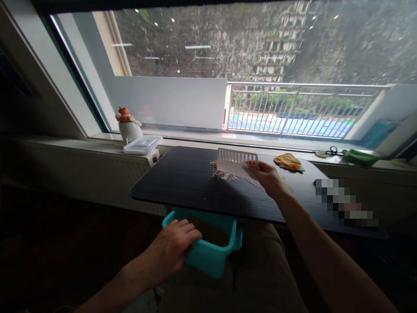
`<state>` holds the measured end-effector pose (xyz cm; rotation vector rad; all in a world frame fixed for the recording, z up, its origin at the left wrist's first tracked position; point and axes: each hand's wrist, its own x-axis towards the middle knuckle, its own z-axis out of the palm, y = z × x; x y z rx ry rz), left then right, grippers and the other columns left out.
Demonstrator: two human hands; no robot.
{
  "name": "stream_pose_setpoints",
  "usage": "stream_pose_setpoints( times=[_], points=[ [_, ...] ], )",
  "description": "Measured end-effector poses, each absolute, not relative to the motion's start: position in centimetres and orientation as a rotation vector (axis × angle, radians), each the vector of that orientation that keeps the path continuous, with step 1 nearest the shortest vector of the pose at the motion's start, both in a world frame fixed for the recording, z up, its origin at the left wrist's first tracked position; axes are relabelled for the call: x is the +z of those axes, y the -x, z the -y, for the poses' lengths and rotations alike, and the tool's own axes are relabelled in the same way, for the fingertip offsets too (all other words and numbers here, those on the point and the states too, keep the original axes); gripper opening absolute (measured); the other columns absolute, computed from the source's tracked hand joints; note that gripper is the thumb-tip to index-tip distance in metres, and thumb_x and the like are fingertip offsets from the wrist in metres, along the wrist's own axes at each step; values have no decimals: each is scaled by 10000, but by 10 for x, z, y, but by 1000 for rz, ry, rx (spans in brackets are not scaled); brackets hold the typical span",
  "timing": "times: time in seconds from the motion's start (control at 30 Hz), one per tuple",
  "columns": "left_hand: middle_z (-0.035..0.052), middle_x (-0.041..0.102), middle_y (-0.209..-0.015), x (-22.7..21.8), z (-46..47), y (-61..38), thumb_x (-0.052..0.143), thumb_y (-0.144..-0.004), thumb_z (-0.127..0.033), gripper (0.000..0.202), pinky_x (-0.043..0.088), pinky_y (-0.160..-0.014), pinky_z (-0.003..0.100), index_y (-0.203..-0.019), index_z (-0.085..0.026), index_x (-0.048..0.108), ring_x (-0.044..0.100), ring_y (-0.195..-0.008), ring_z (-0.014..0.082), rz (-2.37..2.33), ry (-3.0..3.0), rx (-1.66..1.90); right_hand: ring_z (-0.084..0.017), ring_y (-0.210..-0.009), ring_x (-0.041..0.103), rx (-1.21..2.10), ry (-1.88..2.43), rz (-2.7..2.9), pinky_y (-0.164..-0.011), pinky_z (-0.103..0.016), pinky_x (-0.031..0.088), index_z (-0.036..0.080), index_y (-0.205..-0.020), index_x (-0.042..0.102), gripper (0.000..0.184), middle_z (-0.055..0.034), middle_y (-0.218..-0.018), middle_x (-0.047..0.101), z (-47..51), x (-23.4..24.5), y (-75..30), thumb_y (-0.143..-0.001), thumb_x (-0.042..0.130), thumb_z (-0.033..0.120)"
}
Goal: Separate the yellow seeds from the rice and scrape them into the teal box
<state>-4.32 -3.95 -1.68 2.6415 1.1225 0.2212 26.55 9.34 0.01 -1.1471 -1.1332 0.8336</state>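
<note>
My right hand (265, 176) pinches the right end of a flat white slotted scraper (233, 167), which is upright over the dark tabletop. Small white grains (226, 176) and some orange-brown bits (214, 164) lie scattered around and behind it. Below the table's front edge, my left hand (180, 237) is curled over the near rim of a turquoise bin (208, 256). Brown granules (211, 230) fill part of that bin, which sits by my legs. The scraper's lower edge overlaps the grains, and I cannot tell whether it touches the table.
The dark table (176, 178) stands against the window sill. A folded yellow-orange cloth (288, 161) lies on its far right. Scissors (331, 151) and a green cloth (360, 158) rest on the sill. At left, a clear plastic box (142, 144) and a white figurine (129, 130) sit by a radiator (97, 169).
</note>
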Motion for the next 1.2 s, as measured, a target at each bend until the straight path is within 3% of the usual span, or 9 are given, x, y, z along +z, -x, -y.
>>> stream_pose_setpoints(
  times=[0.97, 1.2],
  points=[
    [34, 680, -982, -21, 38, 43, 536, -871, -7, 249, 439, -836, 400, -1016, -199, 601, 595, -946, 244, -1120, -2657, 219, -183, -690, 658, 913, 1154, 1158, -690, -345, 517, 214, -816, 760, 546, -17, -746, 727, -94, 3, -276, -435, 894, 582],
    [35, 677, -987, -19, 39, 44, 515, -871, -14, 257, 443, -840, 400, -1024, -203, 597, 590, -943, 236, -1124, -2661, 217, -168, -604, 636, 937, 1149, 1132, -610, -332, 513, 198, -786, 770, 582, -21, -686, 716, -103, 3, -267, -377, 905, 589]
  ],
)
